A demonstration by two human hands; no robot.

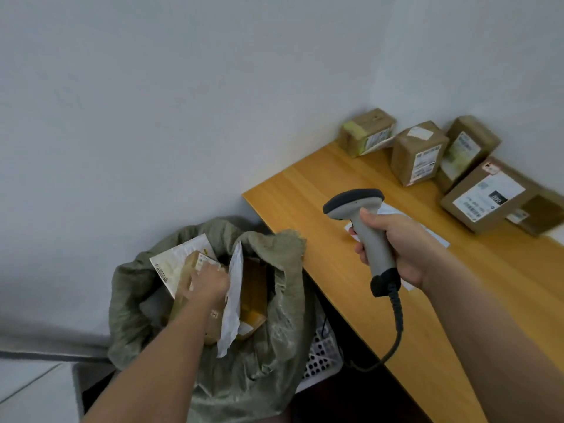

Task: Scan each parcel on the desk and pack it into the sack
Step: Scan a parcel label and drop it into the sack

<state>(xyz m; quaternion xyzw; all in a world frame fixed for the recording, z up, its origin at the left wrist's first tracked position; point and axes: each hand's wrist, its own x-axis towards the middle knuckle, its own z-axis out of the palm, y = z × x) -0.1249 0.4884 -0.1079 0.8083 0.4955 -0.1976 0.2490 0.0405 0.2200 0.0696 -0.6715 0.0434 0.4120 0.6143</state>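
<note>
Our left hand (210,282) is down inside the mouth of the sack (274,346), fingers curled over a brown parcel (186,288) that lies among other packages already there; whether we grip it firmly or merely press it down we cannot tell, since the fingertips are hidden behind the box. Our right hand (396,245) is wrapped tight round the grip of the scanner (363,221), head tilted up and to the left, its coiled cord hanging off the desk (305,190) edge. The relation that matters next, as we judge it, is this: the unscanned boxes (418,154) stand in a row well beyond and to the right of the scanner hand, against the wall, and far across from the left hand, which is low and on the other side of the desk edge. The big box (488,196) is the nearest to the right hand, its long side running away towards the corner, label face up. Since the right hand is occupied, we would expect the left to come up out of the sack and cross over to fetch one.
</note>
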